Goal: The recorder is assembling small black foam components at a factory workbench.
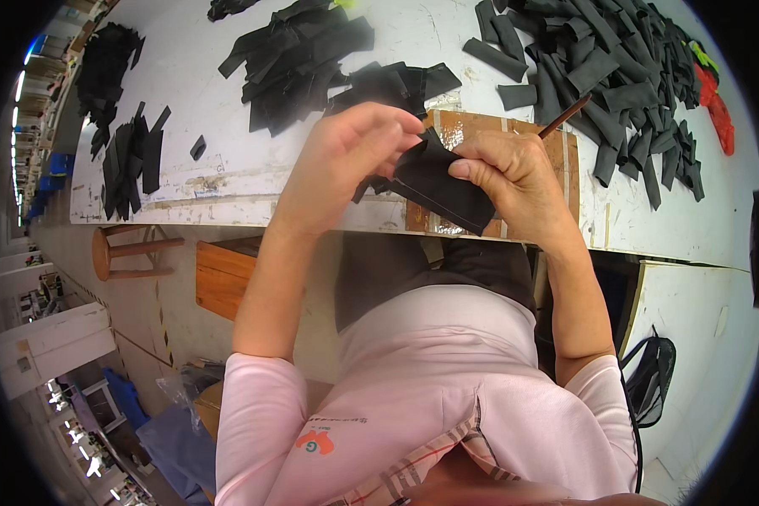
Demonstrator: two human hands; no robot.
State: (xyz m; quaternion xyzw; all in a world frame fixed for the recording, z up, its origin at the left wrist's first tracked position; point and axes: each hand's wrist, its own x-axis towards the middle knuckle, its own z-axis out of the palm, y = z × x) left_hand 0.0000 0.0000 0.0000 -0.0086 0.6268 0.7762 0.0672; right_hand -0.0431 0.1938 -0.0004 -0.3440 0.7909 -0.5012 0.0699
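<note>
A black fabric piece (447, 187) with a pale stitched line near its lower edge is held up over the table's front edge. My right hand (514, 173) pinches its right side, thumb on top. A thin brown stick-like tool (565, 116), perhaps a pencil, also juts from behind that hand; its lower part is hidden. At the piece's upper left, my left hand (337, 164) has curled fingers against the cloth, with some fingertips hidden. Beneath the hands lies a brown cardboard sheet (565, 169) covered with clear tape.
Loose black fabric pieces (291, 72) are heaped behind my hands. A larger pile of dark folded strips (599, 72) covers the right, beside a red plastic bag (715, 110). More black strips (131, 160) lie left. A wooden stool (101, 253) stands past the white table (228, 181).
</note>
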